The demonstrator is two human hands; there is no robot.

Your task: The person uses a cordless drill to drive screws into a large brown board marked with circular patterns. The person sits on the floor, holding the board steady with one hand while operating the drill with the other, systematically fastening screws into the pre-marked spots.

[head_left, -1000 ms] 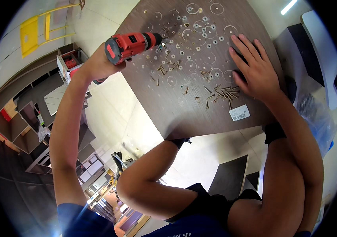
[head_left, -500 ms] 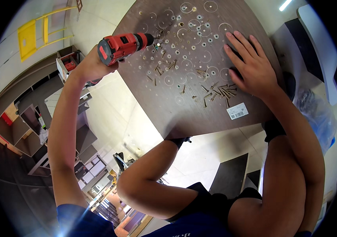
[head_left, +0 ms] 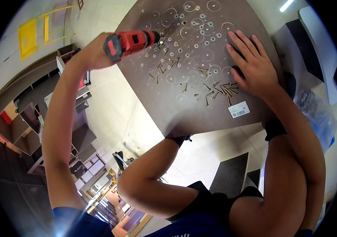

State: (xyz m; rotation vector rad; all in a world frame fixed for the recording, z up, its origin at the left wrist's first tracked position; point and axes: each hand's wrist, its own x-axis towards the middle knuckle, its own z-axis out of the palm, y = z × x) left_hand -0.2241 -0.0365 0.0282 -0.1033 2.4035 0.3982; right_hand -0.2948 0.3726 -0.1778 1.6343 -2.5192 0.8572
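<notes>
My left hand [head_left: 96, 53] is wrapped round the handle of a red and black cordless drill [head_left: 131, 42]. Its chuck points right, over the upper left of a dark brown board [head_left: 152, 104]; the bit's tip is hard to make out among the marks there. On the board's right side my right hand [head_left: 255, 69] lies flat with its fingers spread, holding nothing. Several brass-coloured screws [head_left: 227, 90] are heaped beside that wrist, and more loose screws [head_left: 174, 62] are scattered in the middle. Drilled holes and scribed circles cover much of the surface.
A white label [head_left: 239, 110] is on the board's near right part. Clear plastic wrapping [head_left: 312, 104] lies to the right. My bent knees are below the near edge. Cabinet carcasses [head_left: 18, 126] stand at left, a yellow frame [head_left: 28, 39] farther back, a dark panel [head_left: 229, 173] on the floor.
The drill has moved slightly right and tilted, with my left hand and forearm shifting along. My right hand stays flat in the same spot on the board.
</notes>
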